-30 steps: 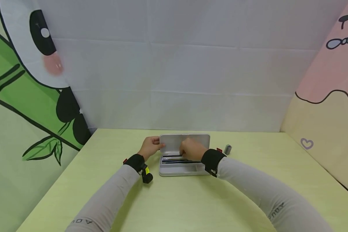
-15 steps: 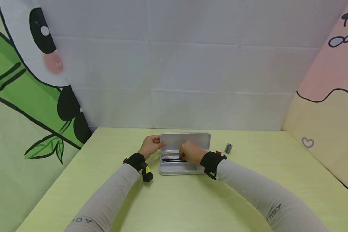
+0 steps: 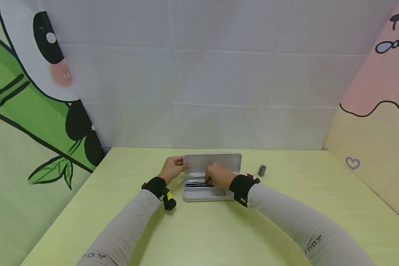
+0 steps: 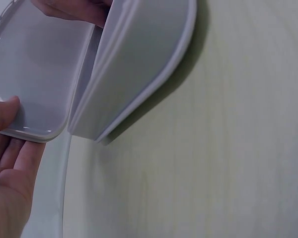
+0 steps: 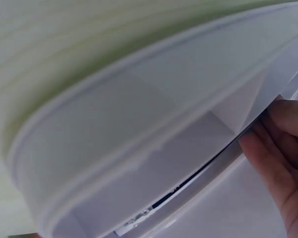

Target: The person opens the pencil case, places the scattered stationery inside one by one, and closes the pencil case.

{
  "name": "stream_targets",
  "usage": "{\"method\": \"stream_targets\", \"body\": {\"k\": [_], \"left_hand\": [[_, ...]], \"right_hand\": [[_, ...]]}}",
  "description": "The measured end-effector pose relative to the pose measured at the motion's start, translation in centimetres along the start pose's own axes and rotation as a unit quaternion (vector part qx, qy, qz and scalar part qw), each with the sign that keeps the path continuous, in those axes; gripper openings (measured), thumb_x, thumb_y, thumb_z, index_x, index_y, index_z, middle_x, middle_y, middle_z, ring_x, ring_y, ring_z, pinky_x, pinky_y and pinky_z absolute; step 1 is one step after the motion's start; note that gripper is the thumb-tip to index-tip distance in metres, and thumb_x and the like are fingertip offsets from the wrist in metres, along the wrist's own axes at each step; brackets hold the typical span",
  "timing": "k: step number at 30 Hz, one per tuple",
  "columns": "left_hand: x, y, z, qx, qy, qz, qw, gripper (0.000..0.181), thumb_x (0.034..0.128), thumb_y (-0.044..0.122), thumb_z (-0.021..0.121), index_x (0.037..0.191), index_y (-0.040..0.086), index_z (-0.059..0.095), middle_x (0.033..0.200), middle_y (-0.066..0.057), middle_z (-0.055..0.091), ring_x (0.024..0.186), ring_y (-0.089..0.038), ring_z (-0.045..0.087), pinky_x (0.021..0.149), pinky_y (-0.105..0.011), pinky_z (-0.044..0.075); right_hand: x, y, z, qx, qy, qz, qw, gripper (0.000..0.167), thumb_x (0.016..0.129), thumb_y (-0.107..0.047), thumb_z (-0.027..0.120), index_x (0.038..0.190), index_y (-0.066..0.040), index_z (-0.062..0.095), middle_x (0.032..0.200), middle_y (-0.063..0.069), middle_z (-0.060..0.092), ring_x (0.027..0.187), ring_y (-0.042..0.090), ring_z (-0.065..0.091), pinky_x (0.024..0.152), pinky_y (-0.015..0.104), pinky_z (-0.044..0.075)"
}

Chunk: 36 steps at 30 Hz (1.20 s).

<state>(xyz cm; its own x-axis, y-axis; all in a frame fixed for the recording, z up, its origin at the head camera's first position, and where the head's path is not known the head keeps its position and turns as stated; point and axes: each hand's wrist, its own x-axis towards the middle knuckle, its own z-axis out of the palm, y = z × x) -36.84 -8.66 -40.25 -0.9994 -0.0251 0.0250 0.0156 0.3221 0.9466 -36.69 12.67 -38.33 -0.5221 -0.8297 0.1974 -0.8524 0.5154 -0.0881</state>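
A pale grey pencil case [image 3: 206,198] lies with its lid [image 3: 196,162] raised at the back. My left hand [image 3: 171,169] holds the lid's left edge; in the left wrist view the thumb presses the inner face and the other fingers lie behind it. Into the case reaches my right hand [image 3: 221,175], fingers curled. Seen from the right wrist, thumb and fingers pinch a thin dark pen [image 5: 208,162] lying along the rear compartment; its exact kind is unclear. Several slim dark pens [image 3: 196,184] show left of the right hand. The case's right end is partly hidden.
On the pale yellow table [image 3: 199,232], a small grey block [image 3: 261,170] stands right of the case. A white sheet [image 3: 199,92] hangs behind the table, with painted panels at both sides.
A long dark pen reaching to the right beneath my right hand a second ago now sits lower in the case. The right hand has shifted slightly down; the left hand keeps its hold.
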Motion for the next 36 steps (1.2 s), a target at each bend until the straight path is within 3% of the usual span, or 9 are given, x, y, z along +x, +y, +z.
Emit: {"method": "stream_targets", "body": {"k": [16,23,30,36], "left_hand": [[-0.1,0.0,0.0,-0.007,-0.003,0.006,1.0000,0.038,0.0893,0.005,0.066,0.125,-0.004,0.061,0.124,-0.024,0.064,0.114,-0.032,0.064,0.093,-0.036,0.055],[-0.2,-0.1,-0.1,0.004,0.000,0.006,1.0000,0.038,0.0894,0.005,0.066,0.125,-0.004,0.061,0.123,-0.024,0.064,0.114,-0.032,0.064,0.092,-0.036,0.056],[-0.1,-0.1,-0.2,0.006,-0.007,0.008,0.9999,0.037,0.0889,0.006,0.066,0.125,-0.004,0.061,0.122,-0.024,0.065,0.111,-0.030,0.066,0.089,-0.033,0.056],[-0.2,-0.1,-0.2,0.009,-0.008,0.008,0.9999,0.039,0.0891,0.006,0.066,0.126,-0.003,0.060,0.123,-0.023,0.065,0.115,-0.033,0.064,0.094,-0.038,0.055]], "right_hand": [[-0.4,0.2,-0.1,0.022,-0.007,0.003,0.9997,0.005,0.076,-0.002,0.077,0.078,-0.006,0.077,0.077,0.003,0.074,0.068,0.008,0.064,0.062,0.019,0.052],[-1.2,0.5,-1.5,0.038,-0.007,0.011,0.9992,0.007,0.080,-0.001,0.074,0.086,-0.002,0.077,0.081,0.008,0.075,0.070,0.013,0.067,0.064,0.020,0.053],[-3.8,1.6,-4.6,0.051,0.028,0.037,0.9976,0.014,0.083,-0.002,0.072,0.095,-0.002,0.076,0.090,0.011,0.075,0.079,0.019,0.069,0.071,0.026,0.056],[-6.8,3.3,-7.0,0.071,0.070,0.062,0.9931,0.014,0.084,-0.002,0.071,0.097,0.001,0.075,0.090,0.012,0.074,0.079,0.022,0.070,0.072,0.028,0.058]]}}
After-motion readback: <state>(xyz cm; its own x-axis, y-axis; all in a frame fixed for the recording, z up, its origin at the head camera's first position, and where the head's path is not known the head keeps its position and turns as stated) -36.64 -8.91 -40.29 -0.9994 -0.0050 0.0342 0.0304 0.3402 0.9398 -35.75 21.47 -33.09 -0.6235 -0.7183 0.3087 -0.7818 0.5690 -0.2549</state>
